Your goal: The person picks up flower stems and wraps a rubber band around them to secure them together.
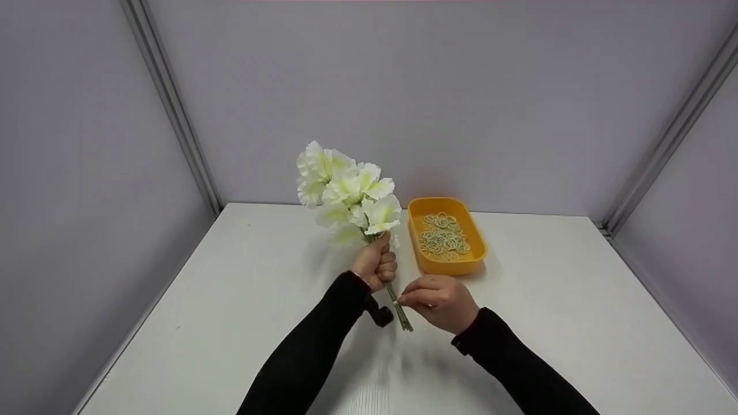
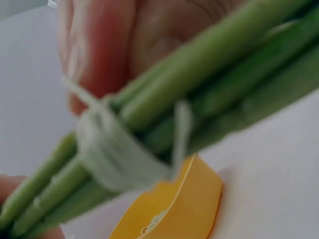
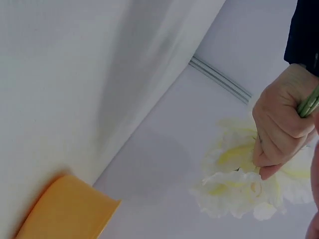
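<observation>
My left hand (image 1: 376, 264) grips a bunch of white artificial flowers (image 1: 351, 187) by the green stems (image 2: 209, 74), just under the blooms. The blooms lean up and to the left, while the stem ends slant down to the right. A pale rubber band (image 2: 117, 154) is wound round the stems below the left hand; in the left wrist view one loop stands off them. With thumb and fingertips, my right hand (image 1: 441, 301) pinches the band at the stems. In the right wrist view only a sliver of the right hand shows at the right edge.
A yellow plastic box (image 1: 450, 268) stands behind the right hand, holding a heap of pale rubber bands (image 1: 444, 237). Both stand on a white table (image 1: 230, 300), with grey panels (image 1: 461, 104) at the back and sides.
</observation>
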`<state>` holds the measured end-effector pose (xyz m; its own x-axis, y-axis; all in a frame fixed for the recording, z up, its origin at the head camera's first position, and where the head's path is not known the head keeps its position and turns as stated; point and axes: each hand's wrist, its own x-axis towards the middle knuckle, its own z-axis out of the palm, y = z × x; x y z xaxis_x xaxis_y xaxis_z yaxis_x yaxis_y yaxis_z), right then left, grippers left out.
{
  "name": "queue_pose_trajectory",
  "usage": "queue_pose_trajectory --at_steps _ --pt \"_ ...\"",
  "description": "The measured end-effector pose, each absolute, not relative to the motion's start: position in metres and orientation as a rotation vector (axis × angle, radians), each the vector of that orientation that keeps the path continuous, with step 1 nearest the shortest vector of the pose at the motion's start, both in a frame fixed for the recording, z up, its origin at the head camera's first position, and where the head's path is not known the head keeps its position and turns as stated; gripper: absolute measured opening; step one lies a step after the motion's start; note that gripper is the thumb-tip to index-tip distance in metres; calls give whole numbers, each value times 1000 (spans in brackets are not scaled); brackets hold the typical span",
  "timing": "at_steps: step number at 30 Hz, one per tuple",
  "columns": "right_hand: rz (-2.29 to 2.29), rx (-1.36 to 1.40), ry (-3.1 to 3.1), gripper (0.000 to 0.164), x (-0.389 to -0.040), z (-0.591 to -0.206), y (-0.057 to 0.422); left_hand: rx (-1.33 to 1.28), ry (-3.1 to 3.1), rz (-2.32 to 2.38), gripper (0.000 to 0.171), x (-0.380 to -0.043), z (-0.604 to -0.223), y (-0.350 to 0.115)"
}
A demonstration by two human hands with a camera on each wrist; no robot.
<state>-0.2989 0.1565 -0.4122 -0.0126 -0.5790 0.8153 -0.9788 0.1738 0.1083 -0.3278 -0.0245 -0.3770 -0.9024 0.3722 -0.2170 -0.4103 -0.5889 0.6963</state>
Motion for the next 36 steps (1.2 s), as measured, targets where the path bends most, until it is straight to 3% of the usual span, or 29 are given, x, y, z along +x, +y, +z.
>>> queue_pose_trajectory --at_steps 5,11,15,19,22,29,32,36 --pt "754 1585 -1731 17 -302 -411 157 -54 1079 2452 54 -329 -377 -22" --pt "1045 1501 -1917 31 -293 -422 160 -28 1043 2459 54 -330 -377 -21" --pt "1682 1189 -2161 21 -285 -430 162 -44 987 2482 55 -330 -378 -21" --pt "2378 888 -2331 38 -284 -435 159 37 915 2489 54 -330 -382 -19" --pt "2718 962 -2329 44 -286 -436 155 175 835 2461 54 -330 -387 -16" --pt "3372 1408 -1754 35 -291 -435 146 462 781 2380 52 -329 -399 -12" --pt "3405 1327 -1733 33 -292 -438 142 386 877 2432 53 -328 -401 -11" --pt "2956 1100 -2110 33 -286 -439 133 142 1152 2514 52 -326 -401 -5"
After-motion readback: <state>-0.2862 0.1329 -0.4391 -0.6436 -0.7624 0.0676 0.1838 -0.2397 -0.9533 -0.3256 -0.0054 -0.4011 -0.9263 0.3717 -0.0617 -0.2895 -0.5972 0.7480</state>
